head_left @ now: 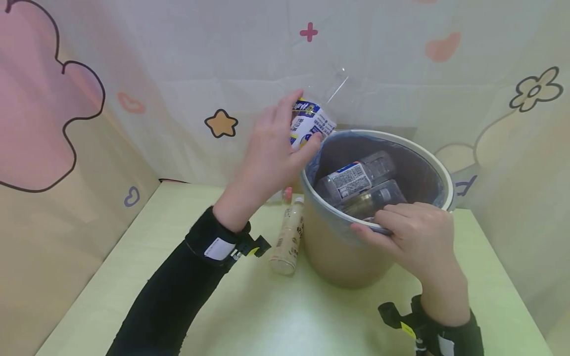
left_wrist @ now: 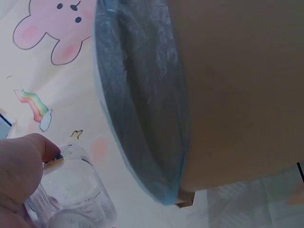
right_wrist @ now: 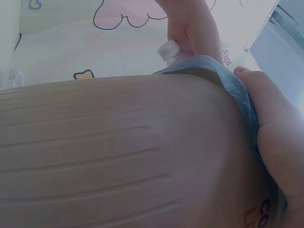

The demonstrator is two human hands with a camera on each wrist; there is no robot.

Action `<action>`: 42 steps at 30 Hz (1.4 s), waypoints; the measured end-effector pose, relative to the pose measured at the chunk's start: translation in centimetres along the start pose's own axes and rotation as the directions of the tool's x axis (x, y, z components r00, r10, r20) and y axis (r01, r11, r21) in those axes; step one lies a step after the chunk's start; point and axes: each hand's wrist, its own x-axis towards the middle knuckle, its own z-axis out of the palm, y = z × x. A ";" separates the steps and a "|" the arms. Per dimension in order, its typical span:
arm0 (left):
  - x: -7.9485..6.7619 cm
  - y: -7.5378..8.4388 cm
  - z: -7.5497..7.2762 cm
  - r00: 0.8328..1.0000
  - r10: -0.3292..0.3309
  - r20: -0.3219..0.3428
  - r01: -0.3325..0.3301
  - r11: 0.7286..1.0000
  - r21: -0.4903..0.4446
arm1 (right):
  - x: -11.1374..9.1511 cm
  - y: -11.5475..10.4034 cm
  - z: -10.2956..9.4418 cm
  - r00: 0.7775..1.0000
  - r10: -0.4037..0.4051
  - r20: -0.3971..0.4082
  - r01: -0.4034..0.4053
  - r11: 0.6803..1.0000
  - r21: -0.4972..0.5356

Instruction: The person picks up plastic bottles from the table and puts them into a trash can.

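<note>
My left hand (head_left: 278,136) grips a clear plastic bottle (head_left: 311,121) with a blue, white and yellow label. It holds the bottle tilted, just above the left rim of a beige bin (head_left: 343,257). In the left wrist view the bottle's clear body (left_wrist: 78,190) shows beside the fingers. My right hand (head_left: 414,235) is curled over the bin's front right rim, thumb outside; its other fingertips are hidden. A blue-grey liner bag (head_left: 418,170) lines the bin and folds over the edge. Inside lie a labelled clear bottle (head_left: 352,180) and another clear bottle (head_left: 378,198).
A bottle with a cream label (head_left: 287,242) and white cap is on the pale green table (head_left: 240,306), left of the bin. A red cap (head_left: 287,194) shows behind it. A patterned cloth (head_left: 187,89) hangs close behind the bin.
</note>
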 end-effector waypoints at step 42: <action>-0.8 4.3 6.9 0.909 0.219 0.354 -0.252 0.967 0.049 | 0.1 -0.1 0.2 0.999 -0.002 -0.035 0.002 1.000 -0.009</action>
